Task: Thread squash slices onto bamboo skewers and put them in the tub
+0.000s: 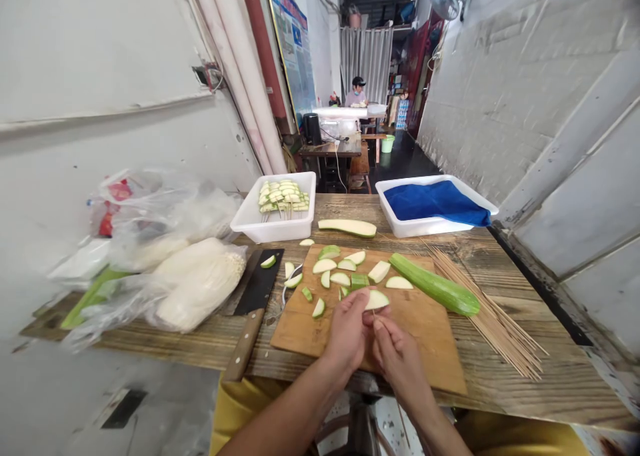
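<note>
Over the front of a wooden cutting board, my left hand pinches a half-round zucchini slice. Just beside it, my right hand is closed on a thin wooden skewer, whose tip meets the slice's lower edge and whose tail hangs below the hand. Whether the tip has entered the slice I cannot tell. Several cut zucchini pieces lie loose on the board behind my hands. A whole green zucchini rests across the board's right side, and a halved zucchini lies beyond the board.
A cleaver lies left of the board, near bagged pale food. Loose skewers fan out at right. Behind stand a white tub of skewered slices and a white tray with blue cloth. A person sits far back.
</note>
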Action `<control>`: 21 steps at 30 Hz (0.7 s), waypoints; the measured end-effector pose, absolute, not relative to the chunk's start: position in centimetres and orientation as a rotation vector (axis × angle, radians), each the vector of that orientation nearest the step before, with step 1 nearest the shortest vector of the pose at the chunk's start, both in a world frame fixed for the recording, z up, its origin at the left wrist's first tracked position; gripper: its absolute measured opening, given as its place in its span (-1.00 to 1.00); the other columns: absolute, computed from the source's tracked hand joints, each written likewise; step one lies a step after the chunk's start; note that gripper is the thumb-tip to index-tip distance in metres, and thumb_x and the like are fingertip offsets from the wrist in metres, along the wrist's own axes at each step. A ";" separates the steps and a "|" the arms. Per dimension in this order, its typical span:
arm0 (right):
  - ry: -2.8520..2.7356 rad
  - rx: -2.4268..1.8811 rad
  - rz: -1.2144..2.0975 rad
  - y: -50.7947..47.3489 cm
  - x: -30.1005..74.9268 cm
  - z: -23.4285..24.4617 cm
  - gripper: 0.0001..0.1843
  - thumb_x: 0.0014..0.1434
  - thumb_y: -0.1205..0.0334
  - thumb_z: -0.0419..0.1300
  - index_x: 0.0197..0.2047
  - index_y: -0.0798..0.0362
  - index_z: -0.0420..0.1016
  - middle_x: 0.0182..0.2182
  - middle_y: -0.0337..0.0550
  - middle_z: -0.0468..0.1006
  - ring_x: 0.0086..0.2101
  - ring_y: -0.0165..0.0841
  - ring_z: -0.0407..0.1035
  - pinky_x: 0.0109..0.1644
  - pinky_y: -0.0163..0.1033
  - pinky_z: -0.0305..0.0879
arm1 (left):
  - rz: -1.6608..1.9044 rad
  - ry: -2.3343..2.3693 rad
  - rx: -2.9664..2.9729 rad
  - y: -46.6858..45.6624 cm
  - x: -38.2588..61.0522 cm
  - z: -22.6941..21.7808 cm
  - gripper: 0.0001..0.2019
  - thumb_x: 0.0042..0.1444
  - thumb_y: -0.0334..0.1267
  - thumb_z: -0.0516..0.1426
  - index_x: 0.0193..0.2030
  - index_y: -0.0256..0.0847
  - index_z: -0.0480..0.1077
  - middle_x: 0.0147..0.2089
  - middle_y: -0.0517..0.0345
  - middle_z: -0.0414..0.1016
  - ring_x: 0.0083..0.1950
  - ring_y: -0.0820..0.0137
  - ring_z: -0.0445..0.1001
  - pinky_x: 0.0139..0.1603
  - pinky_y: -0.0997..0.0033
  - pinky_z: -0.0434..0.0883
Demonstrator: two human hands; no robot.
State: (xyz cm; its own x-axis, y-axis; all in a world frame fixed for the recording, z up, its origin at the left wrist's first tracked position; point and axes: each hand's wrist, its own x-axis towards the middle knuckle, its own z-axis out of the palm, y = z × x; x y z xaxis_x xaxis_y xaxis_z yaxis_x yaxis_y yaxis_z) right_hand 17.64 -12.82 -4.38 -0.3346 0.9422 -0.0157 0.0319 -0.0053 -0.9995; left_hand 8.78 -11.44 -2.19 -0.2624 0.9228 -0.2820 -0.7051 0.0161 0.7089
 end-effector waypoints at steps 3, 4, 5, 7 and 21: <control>-1.534 -1.055 1.422 -13.5 18.2 -4.5 -0.61 0.19 0.03 -0.03 -0.23 0.17 0.44 -0.73 -0.42 0.11 -0.71 -0.53 -0.04 -0.68 -0.45 -0.06 | 1.616 1.006 0.296 -11.4 8.7 -2.4 -0.75 -0.07 -0.19 0.19 -0.29 -0.32 0.39 -0.35 0.03 0.51 -0.33 0.38 0.50 -0.20 0.35 0.42; -1.561 -1.064 1.358 -13.7 18.3 -4.5 -0.62 0.19 0.04 -0.02 -0.26 0.17 0.45 -0.71 -0.39 0.16 -0.70 -0.52 0.01 -0.65 -0.44 0.00 | 1.596 1.015 0.290 -11.5 8.9 -2.5 -0.74 -0.07 -0.18 0.19 -0.28 -0.31 0.39 -0.35 0.03 0.51 -0.34 0.38 0.50 -0.23 0.36 0.42; -1.574 -1.077 1.289 -13.7 18.5 -4.4 -0.63 0.19 0.05 -0.01 -0.29 0.17 0.45 -0.68 -0.34 0.24 -0.67 -0.49 0.09 -0.60 -0.42 0.08 | 1.577 1.011 0.286 -11.6 9.2 -2.5 -0.74 -0.08 -0.17 0.19 -0.29 -0.31 0.40 -0.36 0.04 0.51 -0.36 0.37 0.50 -0.27 0.37 0.42; -1.574 -1.102 1.200 -13.6 18.8 -4.3 -0.65 0.18 0.07 -0.01 -0.34 0.15 0.45 -0.60 -0.22 0.38 -0.57 -0.43 0.24 -0.48 -0.38 0.21 | 1.545 0.969 0.280 -12.0 10.0 -2.4 -0.76 -0.11 -0.17 0.21 -0.35 -0.30 0.40 -0.42 0.07 0.50 -0.38 0.36 0.50 -0.32 0.39 0.42; -1.298 -1.248 1.417 -12.9 24.5 -5.9 -0.60 0.15 -0.06 0.04 -0.18 0.14 0.34 -0.71 -0.47 0.00 -0.70 -0.55 -0.09 -0.67 -0.45 -0.14 | 1.487 1.754 1.181 -11.1 2.6 -2.9 -0.73 0.03 -0.23 0.09 -0.13 -0.27 0.41 -0.12 -0.01 0.49 -0.11 0.34 0.44 -0.03 0.30 0.33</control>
